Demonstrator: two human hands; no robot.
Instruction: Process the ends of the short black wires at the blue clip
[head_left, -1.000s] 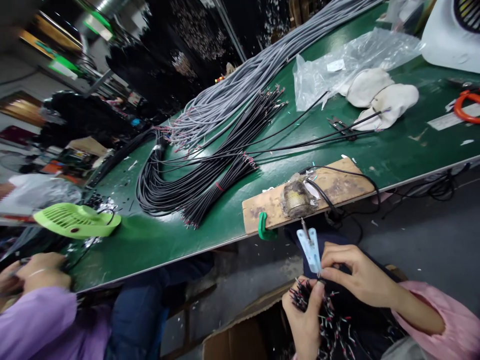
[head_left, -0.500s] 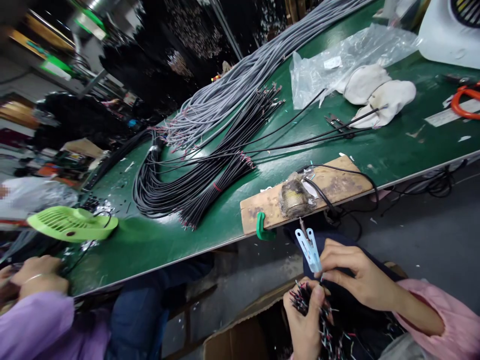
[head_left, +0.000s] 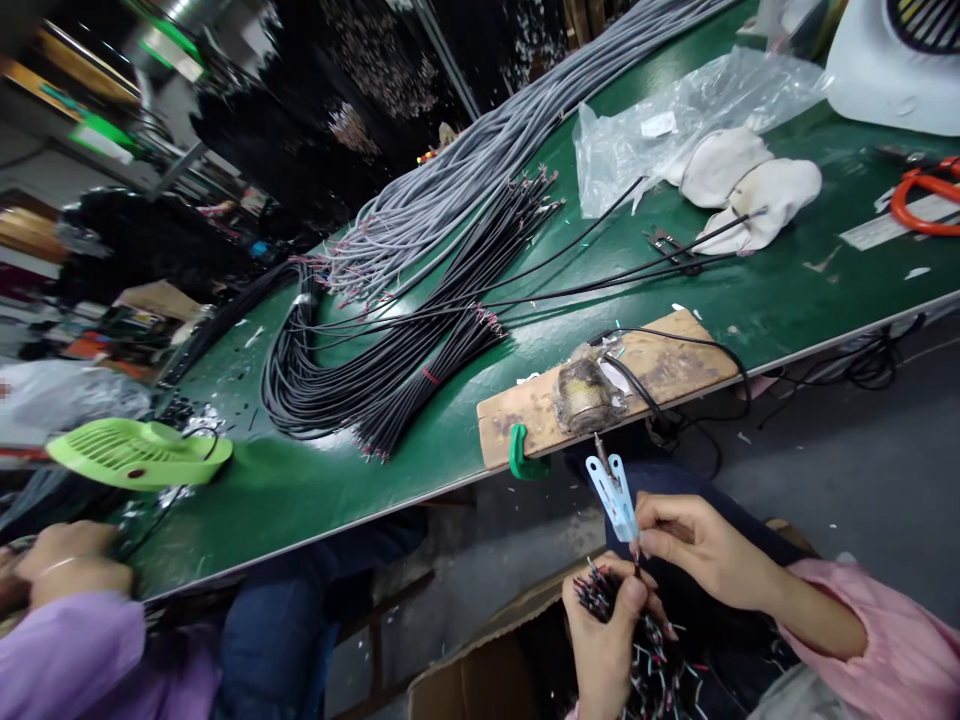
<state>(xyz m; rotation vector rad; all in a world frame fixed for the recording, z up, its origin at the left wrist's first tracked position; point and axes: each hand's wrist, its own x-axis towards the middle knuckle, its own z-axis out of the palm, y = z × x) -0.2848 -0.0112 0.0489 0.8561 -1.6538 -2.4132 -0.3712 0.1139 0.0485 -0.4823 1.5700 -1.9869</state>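
Note:
In my left hand is a bundle of thin black cables, gripped with red, white and dark wire ends fanning out on top. More loose ends hang below the fist. My right hand is closed in a pinch just above it, beside the lower end of a light-blue plastic clothes peg. A thin reddish wire runs from the peg's tip down to the bundle, at my right fingertips. The peg's other end sits on the metal shaft of a small motor, which is fixed to a wooden board.
A green clamp holds the board at the edge of the green table. Black cables, grey cables, a plastic bag, white gloves and orange-handled scissors lie there. A co-worker's purple sleeve is at left; below stands a cardboard box.
The right fingers have shifted slightly closer beside the peg's tip, and a reddish wire now shows below it. The left hand keeps the bundle. The whole view has drifted slightly.

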